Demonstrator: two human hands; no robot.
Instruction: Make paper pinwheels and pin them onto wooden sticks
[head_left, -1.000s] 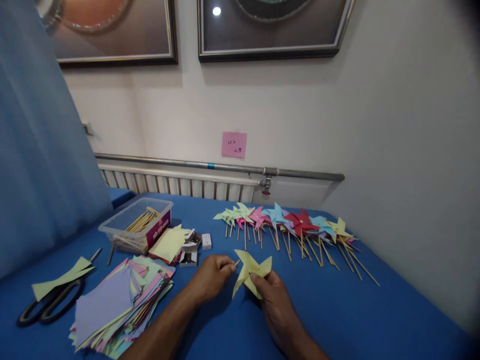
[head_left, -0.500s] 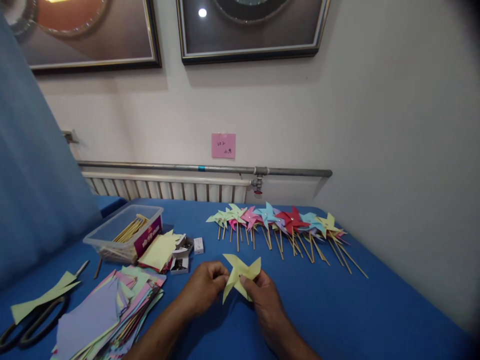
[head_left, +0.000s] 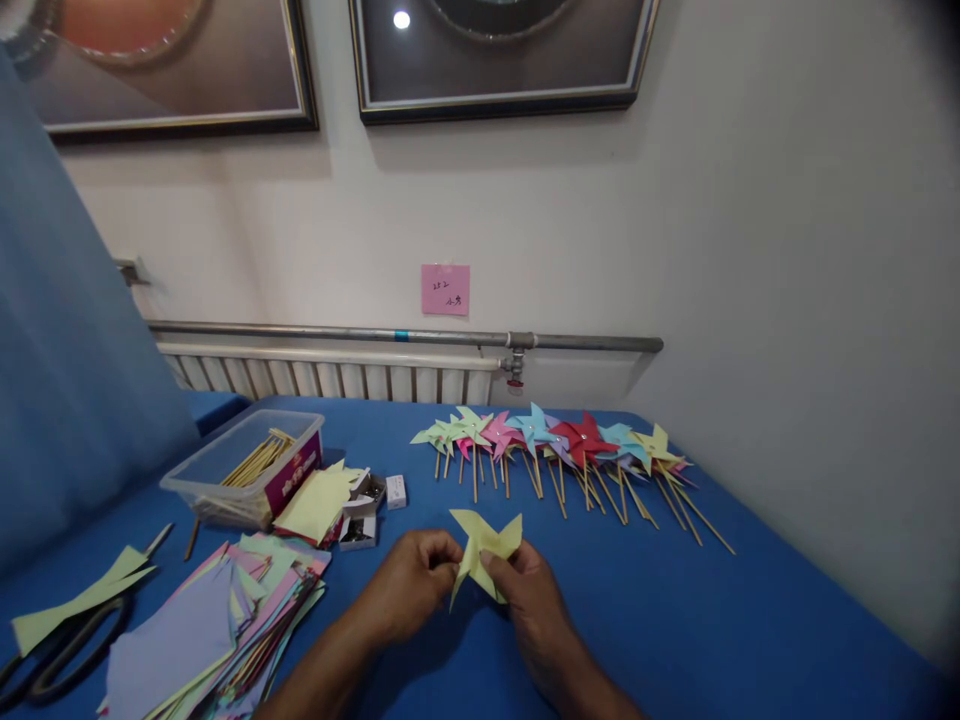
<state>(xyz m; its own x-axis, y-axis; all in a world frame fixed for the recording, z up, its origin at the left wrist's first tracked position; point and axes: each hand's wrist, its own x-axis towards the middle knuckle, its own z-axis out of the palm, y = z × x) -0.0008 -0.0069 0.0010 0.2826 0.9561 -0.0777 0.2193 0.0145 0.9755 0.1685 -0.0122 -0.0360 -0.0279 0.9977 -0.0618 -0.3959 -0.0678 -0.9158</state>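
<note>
A yellow paper pinwheel [head_left: 484, 545] sits between both hands just above the blue table [head_left: 675, 620]. My right hand [head_left: 521, 590] pinches its centre from the right. My left hand [head_left: 416, 580] is closed against its left side, fingers pinched on something small that I cannot make out. A row of finished pinwheels on sticks [head_left: 555, 445] in green, pink, blue, red and yellow lies beyond the hands.
A clear plastic box of wooden sticks [head_left: 244, 465] stands at the left, with small open boxes of pins [head_left: 360, 510] beside it. A stack of coloured paper squares [head_left: 210, 630] and black scissors [head_left: 52, 650] lie at the near left. A radiator and pipe run along the wall.
My left hand moved right, closing in on the pinwheel's centre. The small stick tip seen by its fingers a second ago is now hidden. The view shifted slightly.
</note>
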